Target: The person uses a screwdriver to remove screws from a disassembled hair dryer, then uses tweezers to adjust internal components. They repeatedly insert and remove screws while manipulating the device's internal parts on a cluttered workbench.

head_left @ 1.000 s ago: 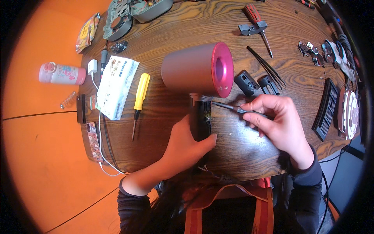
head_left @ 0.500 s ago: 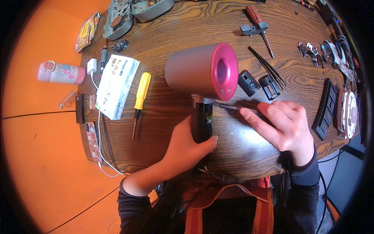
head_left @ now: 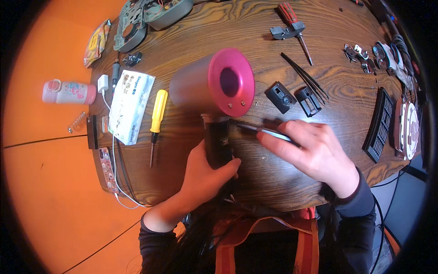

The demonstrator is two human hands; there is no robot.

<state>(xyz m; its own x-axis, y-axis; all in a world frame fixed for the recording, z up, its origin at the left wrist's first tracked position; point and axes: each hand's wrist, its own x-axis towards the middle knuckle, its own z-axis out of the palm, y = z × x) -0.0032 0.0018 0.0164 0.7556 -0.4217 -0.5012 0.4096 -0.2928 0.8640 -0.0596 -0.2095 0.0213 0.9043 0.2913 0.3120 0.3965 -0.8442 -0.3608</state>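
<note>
A grey hair dryer with a pink front ring [head_left: 246, 75] stands upright in the middle, its round opening turned to the right. My left hand [head_left: 203, 171] is wrapped round its black handle [head_left: 217, 144], whose inner parts are partly exposed. My right hand [head_left: 310, 148] pinches a slim, dark and silver pen-like tool [head_left: 271, 132]. The tool's tip is close to the upper handle, just below the dryer head; whether it touches cannot be made out. Loose wire ends [head_left: 229, 198] show below the left hand.
Left lie a yellow-handled screwdriver [head_left: 158, 112], a white packet [head_left: 132, 107], a phone [head_left: 108, 169] and cables. To the right are two small black housings [head_left: 279, 97], black tweezers [head_left: 305, 75], a red-handled screwdriver [head_left: 289, 16] and a black grille [head_left: 378, 125]. An opened grey-green case [head_left: 130, 32] sits far left.
The hair dryer and both hands have shifted left. The dryer head has turned, so its pink opening faces me more. The tool stays close to the handle's top.
</note>
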